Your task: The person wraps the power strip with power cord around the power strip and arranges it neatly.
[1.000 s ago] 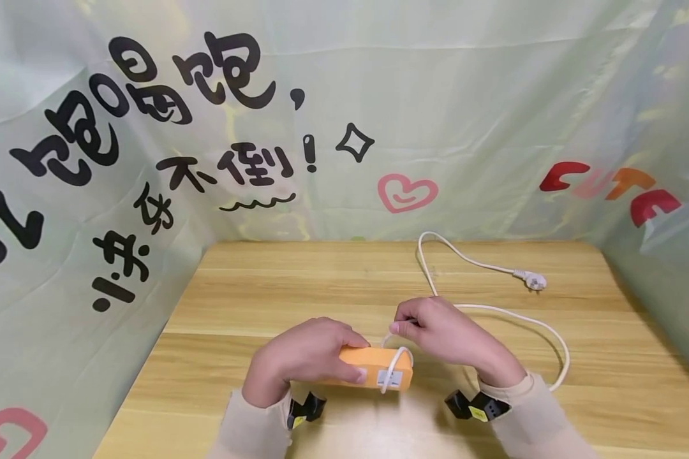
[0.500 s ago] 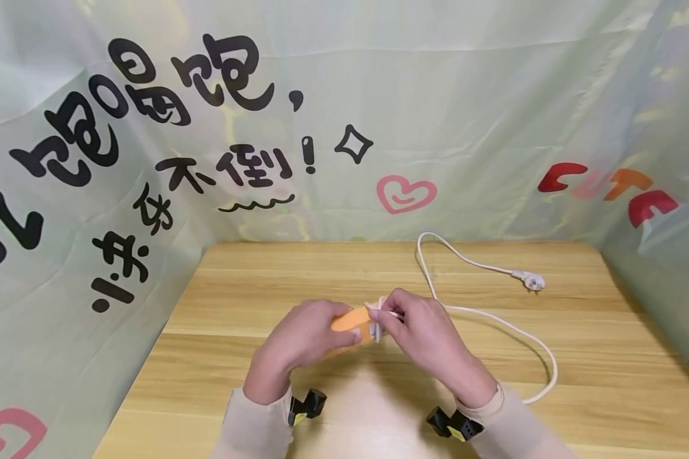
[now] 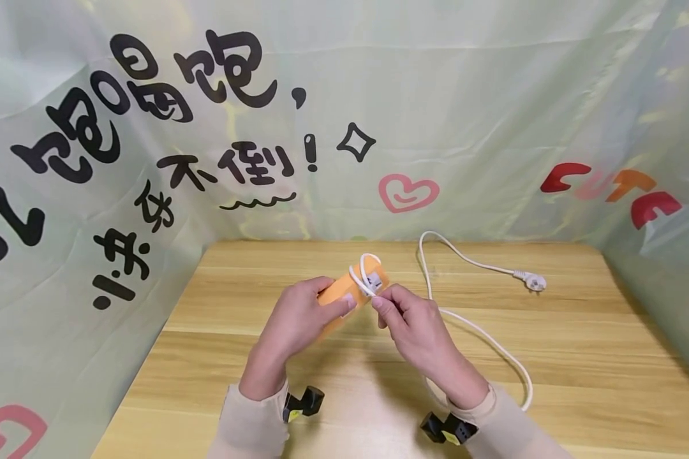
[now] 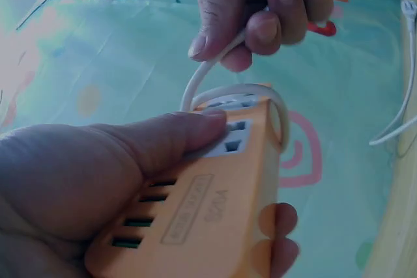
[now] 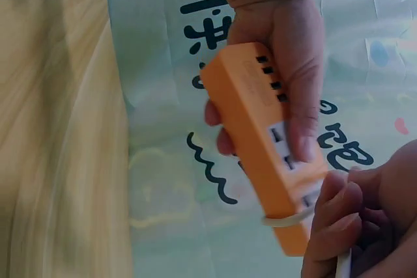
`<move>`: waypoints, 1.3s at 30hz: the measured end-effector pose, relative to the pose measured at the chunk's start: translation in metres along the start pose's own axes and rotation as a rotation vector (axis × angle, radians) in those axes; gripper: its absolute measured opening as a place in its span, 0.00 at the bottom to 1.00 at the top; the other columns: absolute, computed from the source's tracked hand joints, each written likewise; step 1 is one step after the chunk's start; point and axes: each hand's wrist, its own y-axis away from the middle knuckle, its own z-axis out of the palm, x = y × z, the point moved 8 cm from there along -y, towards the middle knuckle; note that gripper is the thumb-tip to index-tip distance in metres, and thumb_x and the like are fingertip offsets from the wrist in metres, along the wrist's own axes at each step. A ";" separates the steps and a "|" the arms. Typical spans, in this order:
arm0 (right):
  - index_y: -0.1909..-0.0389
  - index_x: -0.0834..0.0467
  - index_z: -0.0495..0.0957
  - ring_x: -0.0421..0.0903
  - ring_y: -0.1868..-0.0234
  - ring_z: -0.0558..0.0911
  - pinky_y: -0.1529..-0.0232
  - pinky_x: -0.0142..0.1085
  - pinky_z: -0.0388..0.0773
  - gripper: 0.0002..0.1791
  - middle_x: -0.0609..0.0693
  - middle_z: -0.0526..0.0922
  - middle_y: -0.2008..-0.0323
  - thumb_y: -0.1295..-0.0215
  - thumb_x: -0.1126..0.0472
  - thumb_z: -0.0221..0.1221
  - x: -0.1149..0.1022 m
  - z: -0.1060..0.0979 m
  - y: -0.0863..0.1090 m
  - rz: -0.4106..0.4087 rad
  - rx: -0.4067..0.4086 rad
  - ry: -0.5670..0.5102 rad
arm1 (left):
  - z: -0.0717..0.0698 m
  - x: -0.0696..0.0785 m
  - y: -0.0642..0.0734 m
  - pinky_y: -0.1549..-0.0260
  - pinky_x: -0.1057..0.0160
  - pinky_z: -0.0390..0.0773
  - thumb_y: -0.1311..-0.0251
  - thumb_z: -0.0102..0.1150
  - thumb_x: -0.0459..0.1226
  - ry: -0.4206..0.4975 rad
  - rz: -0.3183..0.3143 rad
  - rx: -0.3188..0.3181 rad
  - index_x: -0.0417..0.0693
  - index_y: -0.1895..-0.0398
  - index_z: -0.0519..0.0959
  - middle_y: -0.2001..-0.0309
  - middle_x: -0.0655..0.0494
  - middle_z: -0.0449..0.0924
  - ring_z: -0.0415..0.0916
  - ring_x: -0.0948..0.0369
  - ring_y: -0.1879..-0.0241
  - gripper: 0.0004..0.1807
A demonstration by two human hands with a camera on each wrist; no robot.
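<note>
An orange power strip (image 3: 350,290) with white sockets is lifted off the wooden table (image 3: 241,357), its far end tilted up and away. My left hand (image 3: 298,322) grips its near end, thumb on the socket face (image 4: 195,131), fingers underneath. A white cord (image 3: 482,335) loops round the strip's far end (image 4: 260,96). My right hand (image 3: 404,319) pinches that cord just beside the strip (image 4: 257,21). In the right wrist view the strip (image 5: 260,141) shows the cord loop (image 5: 287,221) near its end.
The cord trails right across the table, curves back and ends in a white plug (image 3: 533,280) lying at the far right. Pale green printed sheets (image 3: 149,159) wall the table on the left, back and right.
Both hands have raised the strip from the table and carried it away from me, tipping its far end up. The right hand has drawn the cord round that end; the slack on the table has shortened.
</note>
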 end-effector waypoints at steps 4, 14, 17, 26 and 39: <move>0.60 0.54 0.84 0.35 0.77 0.75 0.76 0.32 0.73 0.08 0.42 0.82 0.73 0.20 0.63 0.57 0.002 0.003 -0.001 0.011 -0.082 -0.100 | -0.004 -0.003 -0.002 0.67 0.59 0.78 0.37 0.72 0.52 0.061 -0.007 0.019 0.53 0.50 0.88 0.64 0.57 0.85 0.77 0.58 0.69 0.18; 0.77 0.51 0.80 0.35 0.82 0.66 0.79 0.33 0.65 0.19 0.40 0.68 0.83 0.21 0.53 0.60 0.011 0.004 -0.005 0.074 -0.150 -0.050 | -0.010 -0.007 -0.001 0.68 0.58 0.83 0.37 0.74 0.49 0.343 -0.007 -0.080 0.53 0.49 0.89 0.64 0.53 0.88 0.83 0.57 0.69 0.17; 0.78 0.51 0.80 0.35 0.81 0.64 0.79 0.32 0.63 0.20 0.40 0.67 0.83 0.21 0.53 0.60 0.013 0.002 -0.007 0.061 -0.158 -0.024 | -0.010 -0.007 -0.001 0.68 0.58 0.83 0.37 0.74 0.48 0.366 0.013 -0.113 0.52 0.50 0.89 0.65 0.52 0.87 0.83 0.56 0.70 0.17; 0.63 0.51 0.85 0.35 0.76 0.70 0.74 0.31 0.70 0.10 0.44 0.78 0.75 0.20 0.60 0.57 0.015 0.001 -0.005 -0.022 -0.287 -0.089 | -0.015 -0.009 0.002 0.65 0.58 0.84 0.33 0.71 0.46 0.453 0.051 -0.163 0.49 0.43 0.86 0.60 0.49 0.87 0.83 0.54 0.65 0.19; 0.77 0.49 0.76 0.34 0.80 0.60 0.76 0.30 0.61 0.19 0.37 0.61 0.82 0.21 0.52 0.60 0.028 -0.005 -0.008 -0.018 -0.261 0.089 | -0.020 -0.005 0.007 0.62 0.59 0.83 0.29 0.68 0.43 0.401 0.207 -0.209 0.50 0.39 0.83 0.55 0.50 0.86 0.81 0.52 0.61 0.19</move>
